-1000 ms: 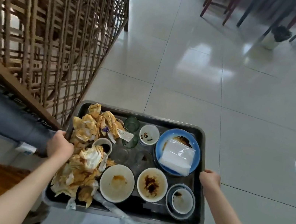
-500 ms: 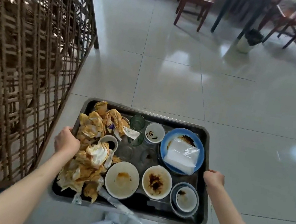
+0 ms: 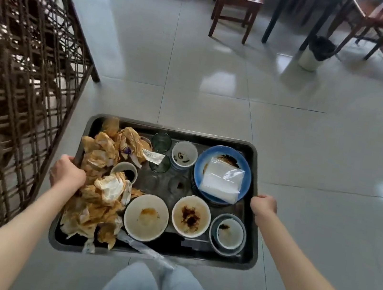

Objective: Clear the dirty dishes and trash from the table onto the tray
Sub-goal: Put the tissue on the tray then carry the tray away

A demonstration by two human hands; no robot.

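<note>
Both hands, left (image 3: 68, 173) and right (image 3: 263, 204), grip clamped on the loaded tray (image 3: 246, 261) at lower centre; I judge clearing done, dishes (image 3: 146, 217) and trash (image 3: 103, 156) aboard, only carrying left.

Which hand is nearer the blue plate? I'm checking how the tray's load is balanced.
Right. The right hand grips the tray edge just beside the blue plate; the left hand grips the opposite edge, beyond the crumpled napkins.
</note>
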